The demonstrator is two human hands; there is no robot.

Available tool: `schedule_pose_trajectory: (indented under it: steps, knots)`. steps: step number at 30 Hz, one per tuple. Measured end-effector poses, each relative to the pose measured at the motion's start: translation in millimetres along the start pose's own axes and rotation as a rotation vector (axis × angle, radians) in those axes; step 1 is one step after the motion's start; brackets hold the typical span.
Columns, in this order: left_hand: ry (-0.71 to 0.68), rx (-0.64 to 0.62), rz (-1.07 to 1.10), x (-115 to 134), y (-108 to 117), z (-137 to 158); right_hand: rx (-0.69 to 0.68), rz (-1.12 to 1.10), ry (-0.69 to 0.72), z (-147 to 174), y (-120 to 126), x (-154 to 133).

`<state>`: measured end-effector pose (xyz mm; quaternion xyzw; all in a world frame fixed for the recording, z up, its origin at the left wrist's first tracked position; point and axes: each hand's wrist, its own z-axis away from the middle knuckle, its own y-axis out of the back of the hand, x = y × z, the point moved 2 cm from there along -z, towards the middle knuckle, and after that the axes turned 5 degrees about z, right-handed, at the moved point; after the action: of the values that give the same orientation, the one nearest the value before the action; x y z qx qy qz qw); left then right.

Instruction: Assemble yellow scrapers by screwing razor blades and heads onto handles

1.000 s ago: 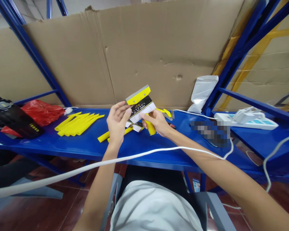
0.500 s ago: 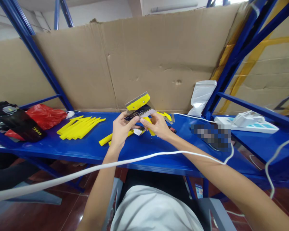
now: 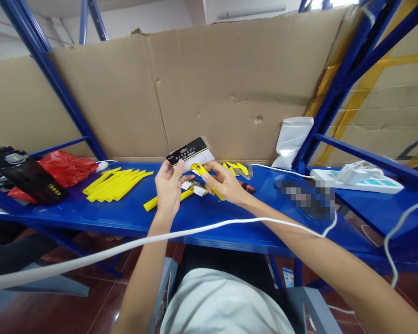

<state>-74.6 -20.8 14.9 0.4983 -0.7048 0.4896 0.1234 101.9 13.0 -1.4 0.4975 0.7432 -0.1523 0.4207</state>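
Observation:
My left hand (image 3: 169,188) pinches a black-and-white printed packaging card (image 3: 190,155), tilted up above the bench. In my right hand (image 3: 225,181), thumb and fingers close on a yellow tool handle (image 3: 197,168) with a rounded, holed end pointing at the card; whether a blade is attached is hidden. Below my hands, a yellow tube (image 3: 150,204) lies by smaller black-and-white cards (image 3: 199,189). To the left several yellow tubes (image 3: 116,185) with pointed ends lie side by side. Behind my right hand are yellow pieces with metal blades (image 3: 243,170).
A black bottle (image 3: 28,178) and a red plastic bag (image 3: 68,167) occupy the bench's left end. A white cable (image 3: 195,230) crosses before my forearms. At right are a blurred-out dark object (image 3: 306,197), a white power strip (image 3: 362,180) and a white pouch (image 3: 292,141). Cardboard (image 3: 230,83) walls the back.
The card has moved up and left in my left hand, away from my right. A yellow part with two rivets that stood above the card no longer shows; the holed handle end has come into view.

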Motion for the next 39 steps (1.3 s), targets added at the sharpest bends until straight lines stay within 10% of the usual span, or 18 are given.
schedule_pose_trajectory:
  steps: [9,20,30,39]
  knots:
    - [0.014,0.018,-0.158,-15,6,-3,0.073,0.435,0.228,4,4,-5]
    - [0.073,-0.252,-0.306,-20,-3,8,0.12,0.732,0.414,3,11,6]
    - [-0.078,-0.082,-0.38,-8,-2,9,0.148,0.579,0.313,4,8,10]
    - [-0.148,-0.221,-0.348,0,-7,15,0.142,0.5,0.206,3,12,15]
